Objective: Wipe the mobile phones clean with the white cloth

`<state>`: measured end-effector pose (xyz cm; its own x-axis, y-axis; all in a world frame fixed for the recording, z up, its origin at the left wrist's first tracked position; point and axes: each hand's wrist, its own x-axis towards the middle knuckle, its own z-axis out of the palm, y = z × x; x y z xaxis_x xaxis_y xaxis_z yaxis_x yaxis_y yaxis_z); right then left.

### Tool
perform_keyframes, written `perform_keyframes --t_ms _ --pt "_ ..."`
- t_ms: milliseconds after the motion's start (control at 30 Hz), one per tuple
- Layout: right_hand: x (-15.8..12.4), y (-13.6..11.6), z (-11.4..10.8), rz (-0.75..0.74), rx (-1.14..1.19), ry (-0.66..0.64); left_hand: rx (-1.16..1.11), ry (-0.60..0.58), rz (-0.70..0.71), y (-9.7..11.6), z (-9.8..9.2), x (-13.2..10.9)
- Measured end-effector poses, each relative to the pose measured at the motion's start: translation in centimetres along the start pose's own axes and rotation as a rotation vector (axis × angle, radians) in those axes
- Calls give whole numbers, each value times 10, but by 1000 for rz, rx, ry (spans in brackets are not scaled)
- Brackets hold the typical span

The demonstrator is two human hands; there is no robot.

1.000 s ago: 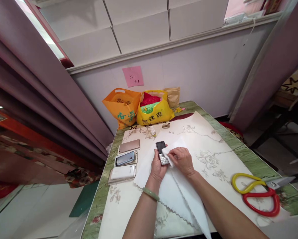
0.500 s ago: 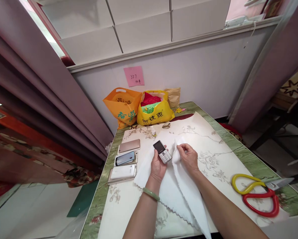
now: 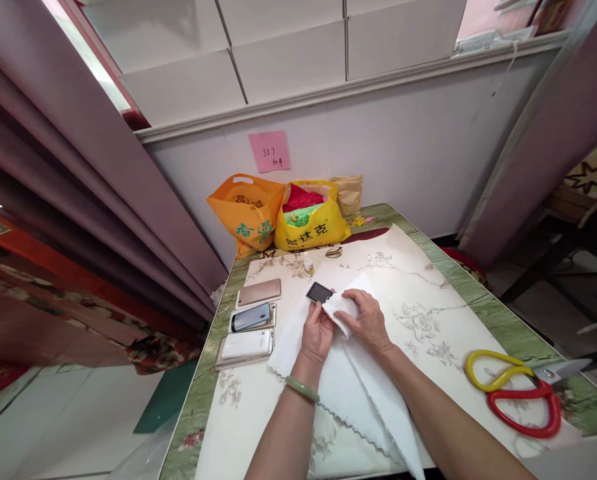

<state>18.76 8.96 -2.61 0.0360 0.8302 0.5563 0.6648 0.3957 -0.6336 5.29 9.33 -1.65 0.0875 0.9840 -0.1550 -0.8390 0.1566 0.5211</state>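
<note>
Rose-gold, blue and white at nine o'clock: saw phones point(image 3: 251, 318) lying on the worktop point(image 3: 197, 407), could not tell whether wiped. At centre, found dark-screened phone point(image 3: 319, 292) cradled in curled left hand point(image 3: 319, 335), lower part under white cloth point(image 3: 342, 377) pinched by right hand point(image 3: 372, 321); judged wiping unfinished.

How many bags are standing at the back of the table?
3: an orange bag on the left, a yellow bag beside it, and a brown bag to the right, partly behind the yellow one. Others could be hidden behind or inside them.
</note>
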Motion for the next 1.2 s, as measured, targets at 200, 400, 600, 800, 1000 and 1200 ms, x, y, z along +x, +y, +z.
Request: perform_keyframes --t_ms 200,400,600,800,1000,1200 --pt "-2 0 0 -2 -93 -107 5 6 -50 1 2 -2" --pt "0 4 1 125 -20 -96 -7 -41 -70 0 3 -3" --pt "1 9 2 126 -52 -48 7 4 -114 -1 4 -4" --pt "0 3 1 84 -83 -71 35 -60 -92 -1 1 -2" --pt "1 5 1 162 -126 -66 26 -7 -112 -1 4 -4" --pt "0 1 0 76 -123 -80 28 -22 -80 -1 3 -3"
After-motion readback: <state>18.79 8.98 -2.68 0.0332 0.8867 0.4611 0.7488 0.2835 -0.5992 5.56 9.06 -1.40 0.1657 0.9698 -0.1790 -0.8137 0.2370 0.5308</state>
